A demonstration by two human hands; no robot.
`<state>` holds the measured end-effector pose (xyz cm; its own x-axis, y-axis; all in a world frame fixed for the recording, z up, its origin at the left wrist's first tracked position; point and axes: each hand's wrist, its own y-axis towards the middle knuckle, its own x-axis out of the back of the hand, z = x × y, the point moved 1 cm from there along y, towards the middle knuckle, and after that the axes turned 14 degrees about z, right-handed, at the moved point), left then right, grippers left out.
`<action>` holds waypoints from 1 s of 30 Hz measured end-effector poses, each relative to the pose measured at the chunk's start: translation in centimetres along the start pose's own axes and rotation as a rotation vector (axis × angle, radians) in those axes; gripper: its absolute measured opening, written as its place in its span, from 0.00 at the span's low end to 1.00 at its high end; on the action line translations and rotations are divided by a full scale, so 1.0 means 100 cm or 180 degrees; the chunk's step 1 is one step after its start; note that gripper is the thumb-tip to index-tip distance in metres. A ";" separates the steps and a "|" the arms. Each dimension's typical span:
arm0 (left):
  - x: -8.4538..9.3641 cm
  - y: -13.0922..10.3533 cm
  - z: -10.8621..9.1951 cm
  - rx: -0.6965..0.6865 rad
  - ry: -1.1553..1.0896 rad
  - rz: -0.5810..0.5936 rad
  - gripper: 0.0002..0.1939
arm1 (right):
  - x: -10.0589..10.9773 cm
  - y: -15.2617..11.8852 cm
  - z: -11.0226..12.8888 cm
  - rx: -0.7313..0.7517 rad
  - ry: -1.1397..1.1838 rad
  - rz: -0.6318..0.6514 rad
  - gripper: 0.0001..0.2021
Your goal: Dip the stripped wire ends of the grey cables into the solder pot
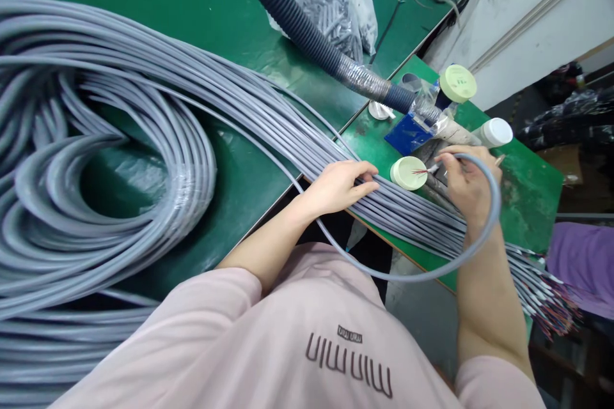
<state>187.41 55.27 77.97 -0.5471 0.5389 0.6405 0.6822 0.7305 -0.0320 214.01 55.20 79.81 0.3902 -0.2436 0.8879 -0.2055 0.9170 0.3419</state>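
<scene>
A long bundle of grey cables [268, 121] runs from the coils at the left to stripped, coloured wire ends [551, 307] at the right. My left hand [340, 186] rests on the bundle's near side, thumb and fingers apart, holding nothing I can see. My right hand [472, 182] is closed on the end of one grey cable [494, 204], which loops round beneath that wrist and back left. Thin red wires stick out of this end over a pale green round lid [409, 172]. A thin pale stick also shows at the right hand.
A ribbed dark hose [297, 19] comes down to a blue block [407, 134]. Around it stand a green-lidded container [458, 83] and a white-capped one [496, 132]. A plastic bag of grey pieces [336, 13] lies behind. Someone's purple clothing [582, 265] shows at right.
</scene>
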 end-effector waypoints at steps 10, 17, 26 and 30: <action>0.005 -0.002 -0.001 0.0158 -0.0051 0.0084 0.18 | 0.037 -0.023 -0.089 -0.0726 -0.0401 -0.0310 0.11; 0.004 -0.002 -0.001 0.0163 -0.0056 0.0080 0.18 | 0.017 -0.019 -0.133 -0.0818 -0.0361 -0.0130 0.11; 0.005 -0.002 -0.001 0.0186 -0.0097 0.0070 0.18 | 0.007 -0.018 -0.142 -0.0694 -0.0499 -0.0095 0.10; 0.004 -0.002 -0.001 0.0216 -0.0090 0.0068 0.18 | 0.000 -0.017 -0.146 -0.0630 -0.0575 -0.0087 0.09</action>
<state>187.09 55.29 78.32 -0.5469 0.5656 0.6172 0.6599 0.7450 -0.0980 227.48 58.30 74.73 0.2229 -0.3052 0.9258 -0.0109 0.9489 0.3154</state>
